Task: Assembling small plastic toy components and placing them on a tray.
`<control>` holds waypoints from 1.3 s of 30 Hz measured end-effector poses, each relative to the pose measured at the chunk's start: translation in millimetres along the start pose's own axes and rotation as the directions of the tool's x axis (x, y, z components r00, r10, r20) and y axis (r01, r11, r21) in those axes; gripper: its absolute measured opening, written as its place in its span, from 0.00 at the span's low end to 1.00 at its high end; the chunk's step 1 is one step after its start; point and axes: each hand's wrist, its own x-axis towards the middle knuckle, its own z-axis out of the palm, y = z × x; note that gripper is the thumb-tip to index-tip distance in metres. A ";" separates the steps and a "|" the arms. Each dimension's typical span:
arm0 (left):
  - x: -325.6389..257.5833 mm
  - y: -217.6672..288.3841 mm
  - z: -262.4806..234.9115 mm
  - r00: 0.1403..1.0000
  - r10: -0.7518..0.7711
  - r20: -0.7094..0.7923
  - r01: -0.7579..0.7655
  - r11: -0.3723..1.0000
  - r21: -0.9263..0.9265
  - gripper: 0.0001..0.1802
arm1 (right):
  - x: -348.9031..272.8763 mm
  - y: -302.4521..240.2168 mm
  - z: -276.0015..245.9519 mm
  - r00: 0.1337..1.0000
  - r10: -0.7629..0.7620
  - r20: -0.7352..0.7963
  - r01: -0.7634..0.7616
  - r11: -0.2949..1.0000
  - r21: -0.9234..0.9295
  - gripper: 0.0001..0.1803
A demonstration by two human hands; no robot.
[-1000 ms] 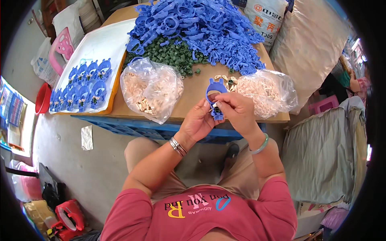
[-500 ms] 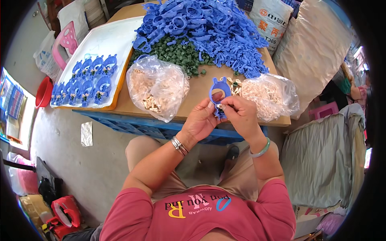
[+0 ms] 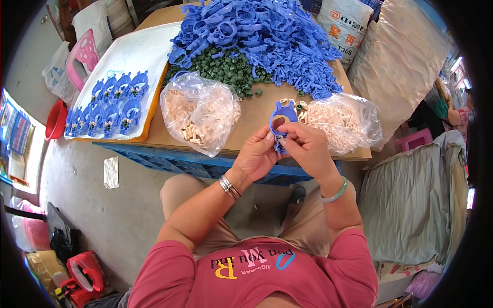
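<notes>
Over the front edge of the table, my left hand (image 3: 255, 155) holds a blue plastic frame (image 3: 280, 112) upright by its lower end. The frame has a round opening and two small ear-like knobs on top. My right hand (image 3: 308, 146) pinches at the frame's lower part from the other side; whether a small piece is between its fingertips is hidden. Behind the hands lie a few cream pieces (image 3: 302, 106), beside a clear bag of small cream parts (image 3: 339, 123). To the left sits another clear bag of cream parts (image 3: 201, 110).
A large heap of blue plastic parts (image 3: 251, 36) covers the table's back, with dark green pieces (image 3: 218, 66) before it. At left, a white tray (image 3: 138, 51) bears several assembled blue pieces (image 3: 115, 105). Under the tabletop is a blue crate (image 3: 154, 158). Sacks (image 3: 398, 56) stand at right.
The frame has turned slightly in my hands and shifted a little right. My right fingers have closed in over its lower part, covering the small cream piece that showed there before.
</notes>
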 end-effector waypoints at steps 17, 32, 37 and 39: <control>1.6 0.4 -0.1 0.999 -0.042 0.001 0.042 0.999 0.019 0.16 | -3.4 -8.7 -5.4 0.941 -0.337 0.008 0.320 0.885 -0.339 0.06; 1.5 6.1 -13.4 0.995 -0.096 -0.030 0.093 0.992 -0.080 0.22 | 2.7 112.4 -148.2 0.961 0.067 -0.267 -0.275 0.251 -0.928 0.11; 3.9 4.3 -15.4 0.996 -0.088 -0.007 0.087 0.991 -0.103 0.21 | 5.4 126.5 -143.4 0.950 0.182 -0.255 -0.299 0.282 -0.911 0.07; 2.5 4.3 -15.5 0.996 -0.081 -0.023 0.079 0.993 -0.090 0.21 | 6.3 131.5 -144.8 0.949 0.178 -0.261 -0.306 0.307 -0.901 0.06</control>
